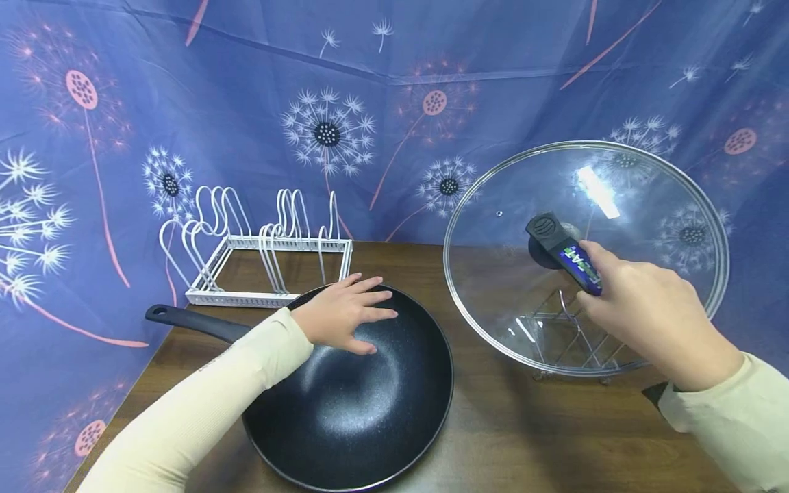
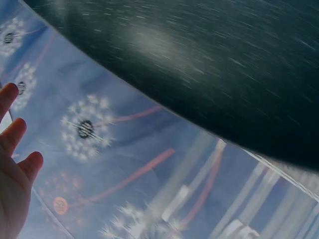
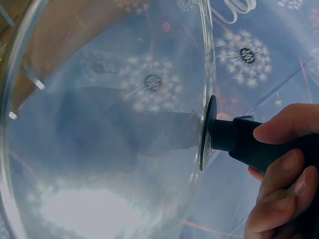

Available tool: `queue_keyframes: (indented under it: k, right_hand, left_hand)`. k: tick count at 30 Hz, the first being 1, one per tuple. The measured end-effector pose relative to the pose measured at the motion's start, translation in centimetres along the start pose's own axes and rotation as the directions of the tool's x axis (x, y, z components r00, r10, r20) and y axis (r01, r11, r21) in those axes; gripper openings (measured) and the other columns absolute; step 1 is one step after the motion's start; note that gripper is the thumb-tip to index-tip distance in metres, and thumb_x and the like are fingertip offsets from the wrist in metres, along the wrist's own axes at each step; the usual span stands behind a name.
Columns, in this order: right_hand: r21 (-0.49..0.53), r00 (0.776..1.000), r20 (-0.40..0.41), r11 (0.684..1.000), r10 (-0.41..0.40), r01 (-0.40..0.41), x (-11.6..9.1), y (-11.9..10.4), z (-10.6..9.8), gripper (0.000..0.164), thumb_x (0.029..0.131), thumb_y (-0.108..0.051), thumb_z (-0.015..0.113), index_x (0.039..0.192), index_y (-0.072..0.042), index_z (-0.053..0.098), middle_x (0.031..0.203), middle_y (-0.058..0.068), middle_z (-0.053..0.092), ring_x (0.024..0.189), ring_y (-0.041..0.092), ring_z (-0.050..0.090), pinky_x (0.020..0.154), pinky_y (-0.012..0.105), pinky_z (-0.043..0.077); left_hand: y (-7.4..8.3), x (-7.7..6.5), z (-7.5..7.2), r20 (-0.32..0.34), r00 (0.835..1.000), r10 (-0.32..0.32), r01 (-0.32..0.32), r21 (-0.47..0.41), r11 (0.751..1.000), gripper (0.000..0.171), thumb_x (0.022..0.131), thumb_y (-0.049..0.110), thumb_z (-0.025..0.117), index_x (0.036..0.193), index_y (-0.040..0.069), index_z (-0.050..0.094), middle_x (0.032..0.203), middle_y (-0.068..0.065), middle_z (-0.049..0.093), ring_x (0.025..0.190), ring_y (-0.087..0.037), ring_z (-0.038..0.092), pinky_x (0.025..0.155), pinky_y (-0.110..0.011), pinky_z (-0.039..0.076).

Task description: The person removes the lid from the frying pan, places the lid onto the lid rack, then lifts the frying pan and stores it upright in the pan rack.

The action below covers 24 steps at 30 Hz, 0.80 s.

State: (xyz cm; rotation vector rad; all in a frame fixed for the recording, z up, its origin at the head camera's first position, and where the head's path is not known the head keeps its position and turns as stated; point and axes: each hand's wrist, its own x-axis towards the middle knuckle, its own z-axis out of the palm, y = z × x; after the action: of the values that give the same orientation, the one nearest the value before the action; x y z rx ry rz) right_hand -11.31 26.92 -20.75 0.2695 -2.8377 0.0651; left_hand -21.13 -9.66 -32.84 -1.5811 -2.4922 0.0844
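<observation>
A large glass lid point(image 1: 493, 301) with a metal rim is held up on the right, tilted. My right hand point(image 1: 653, 308) grips its black handle point(image 1: 548, 233), which carries a blue label. In the right wrist view the fingers curl round that handle point(image 3: 249, 144). Over the black wok point(image 1: 364, 438) is my left hand point(image 1: 345, 311), its fingers spread and nothing in it. Whether that hand touches the wok, I cannot tell. The left wrist view shows part of the hand point(image 2: 15, 164) at the left edge and the wok point(image 2: 199, 59) above.
A white wire rack point(image 1: 246, 299) with upright loops stands behind the wok. Seen through the lid, a smaller metal wire stand point(image 1: 573, 335) is on the wooden table point(image 1: 493, 438). The wok's handle point(image 1: 191, 320) points left. A blue dandelion-print cloth point(image 1: 382, 123) hangs behind everything.
</observation>
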Motion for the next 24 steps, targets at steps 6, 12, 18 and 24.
queue_keyframes:
  k: [6,12,18,24]
  right_hand:
    - [-0.032,1.0,0.01,0.999,0.011,-0.01,-1.0,1.7,0.0,0.061,0.076,-0.016,0.068,0.13,0.001,0.044,0.068,0.015,0.06,0.05,0.028,0.049,0.038,0.046,0.033]
    - [-0.078,0.999,0.032,0.997,0.03,-0.028,-1.8,3.2,-0.6,0.062,0.077,-0.018,0.07,0.129,0.0,0.043,0.062,0.008,0.056,0.05,0.026,0.047,0.037,0.046,0.033]
    - [-0.132,0.998,0.031,0.99,0.053,-0.049,-2.3,4.4,-1.2,0.064,0.072,-0.012,0.073,0.125,0.006,0.042,0.064,0.02,0.058,0.048,0.026,0.049,0.039,0.044,0.036]
    - [-0.188,0.994,0.073,0.98,0.086,-0.071,-2.1,5.5,-1.8,0.065,0.073,-0.009,0.072,0.124,0.011,0.037,0.062,0.023,0.057,0.047,0.024,0.048,0.041,0.04,0.038]
  left_hand:
    - [0.9,2.8,0.5,0.029,0.999,0.038,-0.037,-0.028,0.999,0.059,0.082,0.056,0.065,0.131,0.024,0.06,0.143,-0.005,0.048,0.138,-0.029,0.033,0.109,-0.051,0.026]
    - [1.6,5.3,0.2,0.048,0.997,0.055,-0.055,0.001,0.998,0.062,0.082,0.06,0.061,0.135,0.027,0.056,0.146,-0.002,0.045,0.14,-0.027,0.03,0.112,-0.048,0.023]
    - [2.2,7.7,0.1,0.076,0.993,0.088,-0.094,0.066,0.993,0.065,0.083,0.063,0.057,0.138,0.029,0.053,0.147,-0.001,0.043,0.14,-0.025,0.029,0.112,-0.045,0.022]
    - [2.5,10.6,-0.3,0.095,0.993,0.069,-0.078,0.089,0.993,0.073,0.078,0.066,0.06,0.141,0.032,0.048,0.148,0.003,0.04,0.141,-0.022,0.027,0.113,-0.045,0.021]
